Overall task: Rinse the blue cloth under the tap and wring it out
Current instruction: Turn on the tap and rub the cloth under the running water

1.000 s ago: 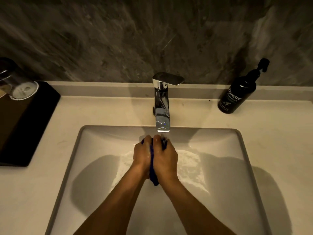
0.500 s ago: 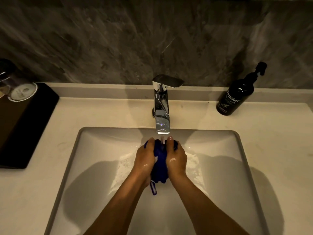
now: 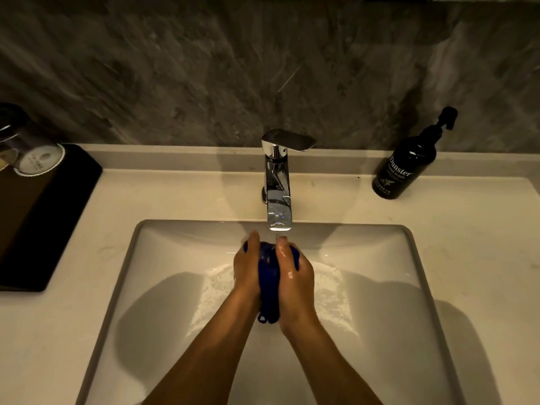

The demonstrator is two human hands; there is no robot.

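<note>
The blue cloth (image 3: pixel 268 276) is bunched into a wet wad between my two hands, just below the spout of the chrome tap (image 3: pixel 277 182). My left hand (image 3: pixel 247 270) grips its left side and my right hand (image 3: pixel 295 276) grips its right side, fingers curled round it. A thin stream of water falls from the spout onto the cloth and my right fingers. A small loop of the cloth hangs out below my palms. All this is over the white rectangular sink (image 3: pixel 140 258), where water foams on the basin floor.
A black hand-wash pump bottle (image 3: pixel 404 168) stands on the counter at the back right. At the left lies a black tray (image 3: pixel 43 217) with a capped glass (image 3: pixel 32 153) on it. A dark stone wall rises behind the counter.
My hands opened apart from a tight press, showing more of the cloth, then closed in on it again. The cloth now sits bunched wider between my palms.
</note>
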